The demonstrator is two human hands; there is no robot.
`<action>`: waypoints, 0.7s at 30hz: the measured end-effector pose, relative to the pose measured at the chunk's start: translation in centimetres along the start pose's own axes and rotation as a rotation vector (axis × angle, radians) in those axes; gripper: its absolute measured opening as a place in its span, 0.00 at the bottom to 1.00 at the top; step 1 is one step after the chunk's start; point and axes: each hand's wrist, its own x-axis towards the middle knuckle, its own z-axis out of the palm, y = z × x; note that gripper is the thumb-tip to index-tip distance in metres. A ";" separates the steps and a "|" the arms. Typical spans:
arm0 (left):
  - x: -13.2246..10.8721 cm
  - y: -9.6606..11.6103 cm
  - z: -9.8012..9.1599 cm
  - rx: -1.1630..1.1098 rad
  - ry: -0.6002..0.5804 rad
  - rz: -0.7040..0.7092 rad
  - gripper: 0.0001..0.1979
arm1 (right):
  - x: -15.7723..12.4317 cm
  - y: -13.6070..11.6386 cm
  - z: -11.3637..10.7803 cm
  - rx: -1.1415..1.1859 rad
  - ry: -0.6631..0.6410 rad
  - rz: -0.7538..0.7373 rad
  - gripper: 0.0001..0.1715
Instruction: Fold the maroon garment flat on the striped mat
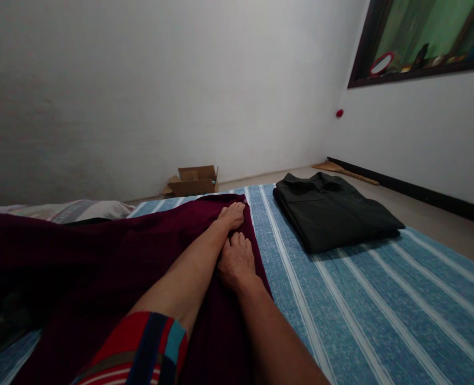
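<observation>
A dark maroon cloth garment (132, 251) lies spread over the left part of the blue-and-white striped sheet (288, 299); its exact kind does not show. My left hand (232, 215) rests on it near the far right corner, palm down, with the fingers laid on the fabric. Just nearer to me, my right hand (239, 259) presses on the same cloth close to its right edge, fingers forward and slightly bent. The two hands nearly touch. To their right sits a folded dark green-black jacket (336, 214) with its collar at the far end.
An open cardboard box (194, 181) stands beyond the sheet's far edge by the wall. Other pale cloth (88, 210) lies at the far left. A broom-like item (344, 171) lies on the floor along the right wall, below a dark-framed window (360, 69).
</observation>
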 end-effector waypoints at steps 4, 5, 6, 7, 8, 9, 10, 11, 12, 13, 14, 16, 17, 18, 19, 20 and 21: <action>0.0 -0.3 0.0 0.000 0.028 0.020 0.19 | 0.1 -0.1 0.1 -0.006 0.009 0.009 0.28; -0.1 -0.2 0.0 0.003 0.049 0.026 0.20 | 0.1 -0.1 0.1 -0.004 0.010 0.008 0.28; -0.2 -0.1 0.0 0.006 0.066 0.031 0.22 | 0.1 -0.1 0.0 -0.001 0.010 0.005 0.29; -0.3 0.0 0.0 0.007 0.076 0.035 0.23 | 0.1 -0.1 0.0 0.001 0.010 0.002 0.29; -0.3 0.1 0.0 0.007 0.076 0.037 0.25 | 0.1 -0.1 0.0 0.001 0.010 0.001 0.30; -0.2 0.2 0.0 0.005 0.067 0.038 0.25 | 0.1 -0.1 0.0 -0.002 0.009 0.001 0.30; 0.0 0.2 0.0 0.002 0.054 0.035 0.26 | 0.1 -0.1 0.0 -0.005 0.008 0.001 0.30; 0.3 0.2 0.0 -0.002 0.038 0.029 0.26 | 0.1 -0.1 -0.1 -0.008 0.007 0.000 0.30; 0.6 0.1 0.0 -0.007 0.019 0.022 0.25 | 0.1 0.0 0.0 -0.012 0.007 -0.002 0.30; 1.0 0.1 -0.1 -0.012 0.000 0.015 0.24 | 0.1 0.0 0.0 -0.017 0.006 -0.005 0.30; 1.3 0.1 -0.1 -0.018 -0.017 0.008 0.23 | 0.2 0.0 0.0 -0.022 0.006 -0.008 0.30; 1.7 0.1 -0.2 -0.025 -0.034 0.001 0.20 | 0.2 0.1 0.0 -0.030 0.004 -0.014 0.29; 1.7 0.2 -0.2 -0.026 -0.028 0.000 0.18 | 0.2 0.1 0.1 -0.030 0.003 -0.018 0.30; 1.7 0.3 -0.3 -0.026 -0.013 0.002 0.17 | 0.1 0.1 0.1 -0.028 0.000 -0.022 0.30; 1.5 0.5 -0.3 -0.024 0.007 0.008 0.17 | 0.1 0.1 0.1 -0.024 -0.004 -0.026 0.30; 1.3 0.6 -0.3 -0.023 0.030 0.015 0.18 | 0.1 0.1 0.1 -0.019 -0.006 -0.029 0.31; 1.1 0.7 -0.3 -0.022 0.051 0.024 0.18 | 0.1 0.1 0.0 -0.015 -0.007 -0.031 0.32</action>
